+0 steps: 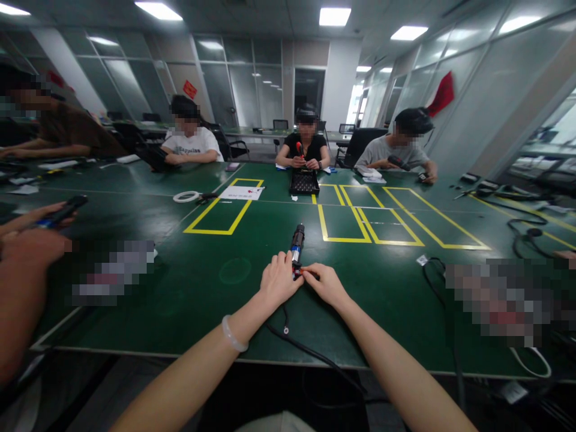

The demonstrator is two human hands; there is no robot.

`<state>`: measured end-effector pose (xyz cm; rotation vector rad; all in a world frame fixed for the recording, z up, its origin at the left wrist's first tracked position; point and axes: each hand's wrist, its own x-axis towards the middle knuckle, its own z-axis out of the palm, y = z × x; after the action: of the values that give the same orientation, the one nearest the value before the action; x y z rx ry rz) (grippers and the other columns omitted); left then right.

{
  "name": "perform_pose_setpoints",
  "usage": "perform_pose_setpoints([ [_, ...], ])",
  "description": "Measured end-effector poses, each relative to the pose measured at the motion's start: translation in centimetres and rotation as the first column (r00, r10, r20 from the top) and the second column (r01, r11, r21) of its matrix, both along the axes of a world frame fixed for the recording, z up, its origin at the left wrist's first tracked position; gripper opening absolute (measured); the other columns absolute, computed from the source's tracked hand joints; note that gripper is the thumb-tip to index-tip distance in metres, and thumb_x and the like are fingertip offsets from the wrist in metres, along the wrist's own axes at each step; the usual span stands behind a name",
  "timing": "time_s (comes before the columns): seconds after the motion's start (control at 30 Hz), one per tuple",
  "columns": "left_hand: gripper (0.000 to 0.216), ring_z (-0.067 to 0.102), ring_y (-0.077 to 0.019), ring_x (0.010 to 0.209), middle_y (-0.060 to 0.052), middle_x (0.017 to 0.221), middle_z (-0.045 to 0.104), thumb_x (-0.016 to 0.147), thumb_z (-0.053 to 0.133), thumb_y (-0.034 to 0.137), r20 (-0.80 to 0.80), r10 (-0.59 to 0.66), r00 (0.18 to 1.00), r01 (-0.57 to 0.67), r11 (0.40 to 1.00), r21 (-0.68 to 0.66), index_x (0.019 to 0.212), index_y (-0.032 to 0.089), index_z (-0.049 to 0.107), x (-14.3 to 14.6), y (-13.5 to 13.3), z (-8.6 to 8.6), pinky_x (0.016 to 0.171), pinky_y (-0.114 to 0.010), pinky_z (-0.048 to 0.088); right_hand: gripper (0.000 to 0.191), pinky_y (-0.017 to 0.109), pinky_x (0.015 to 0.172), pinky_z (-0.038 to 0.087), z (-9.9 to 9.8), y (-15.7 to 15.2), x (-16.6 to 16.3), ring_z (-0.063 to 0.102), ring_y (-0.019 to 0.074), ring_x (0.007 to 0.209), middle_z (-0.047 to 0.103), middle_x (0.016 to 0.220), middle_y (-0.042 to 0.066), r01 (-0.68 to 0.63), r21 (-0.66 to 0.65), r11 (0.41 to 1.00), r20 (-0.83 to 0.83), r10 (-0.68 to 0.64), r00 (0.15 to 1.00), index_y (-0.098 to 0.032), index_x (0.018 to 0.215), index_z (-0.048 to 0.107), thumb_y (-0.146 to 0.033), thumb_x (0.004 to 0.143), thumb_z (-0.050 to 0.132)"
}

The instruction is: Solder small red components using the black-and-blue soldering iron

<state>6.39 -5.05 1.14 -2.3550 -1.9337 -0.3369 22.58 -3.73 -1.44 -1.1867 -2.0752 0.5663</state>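
A power tool (297,246) with a black nose, a silver barrel and a blue band lies on the green table, nose pointing away from me. My left hand (279,281) is closed around its near end. Close beside it, my right hand (327,284) has thumb and fingers pinched together at a small red and black part (297,273) at the tool's rear. What exactly the right fingertips grip is hidden. A black cable (310,351) runs below my hands toward the table's front edge, and a ring terminal (286,330) shows near it.
Yellow tape outlines (346,240) mark the green table (202,324). A black tray (305,182) stands before a co-worker opposite. At left, a co-worker's hand holds a black device (67,210). A white cable coil (185,196) and a white sheet (242,192) lie left of centre.
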Motion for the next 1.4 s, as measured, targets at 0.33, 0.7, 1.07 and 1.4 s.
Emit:
perform_pose_setpoints([
  [0.33, 0.064, 0.052, -0.0286, 0.102, -0.015, 0.112, 0.054, 0.086, 0.049, 0.05, -0.038, -0.001, 0.999, 0.002, 1.0, 0.018, 0.137, 0.013, 0.043, -0.9, 0.4, 0.1, 0.084, -0.038, 0.041, 0.028, 0.033, 0.084, 0.045, -0.3, 0.0, 0.0, 0.059, 0.0193, 0.09, 0.068, 0.096, 0.007, -0.125, 0.015, 0.992, -0.038, 0.126, 0.991, -0.02, 0.114, 0.068, -0.02, 0.088, 0.057],
  [0.7, 0.063, 0.052, -0.0284, 0.101, -0.014, 0.112, 0.055, 0.087, 0.046, 0.054, -0.152, 0.024, 0.988, -0.016, 0.999, 0.049, 0.138, 0.017, 0.044, -8.1, 0.2, 0.3, 0.089, -0.039, 0.038, 0.031, 0.034, 0.083, 0.045, -0.6, 0.1, 0.2, 0.059, 0.0175, 0.087, 0.067, 0.094, 0.005, -0.102, -0.018, 0.995, -0.109, 0.099, 0.989, -0.02, 0.118, 0.063, -0.018, 0.088, 0.055],
  [1.07, 0.075, 0.052, -0.0358, 0.107, -0.02, 0.12, 0.054, 0.086, 0.036, 0.062, -0.247, 0.202, 0.948, -0.206, 0.979, 0.012, 0.14, 0.011, 0.044, -20.9, 2.4, 0.3, 0.095, -0.045, 0.035, 0.024, 0.033, 0.082, 0.045, -0.7, 0.1, 0.3, 0.059, 0.0181, 0.086, 0.066, 0.091, 0.005, -0.086, -0.001, 0.996, -0.067, 0.086, 0.994, -0.021, 0.11, 0.066, -0.02, 0.089, 0.054],
  [1.4, 0.072, 0.052, -0.0351, 0.109, -0.018, 0.12, 0.055, 0.087, 0.037, 0.062, -0.262, 0.309, 0.914, -0.309, 0.95, 0.042, 0.138, 0.012, 0.042, -26.4, 4.1, 0.4, 0.097, -0.046, 0.034, 0.02, 0.033, 0.082, 0.045, -0.9, 0.3, 0.3, 0.059, 0.0183, 0.088, 0.066, 0.092, 0.005, -0.087, -0.005, 0.996, -0.042, 0.086, 0.995, -0.02, 0.104, 0.067, -0.019, 0.089, 0.054],
])
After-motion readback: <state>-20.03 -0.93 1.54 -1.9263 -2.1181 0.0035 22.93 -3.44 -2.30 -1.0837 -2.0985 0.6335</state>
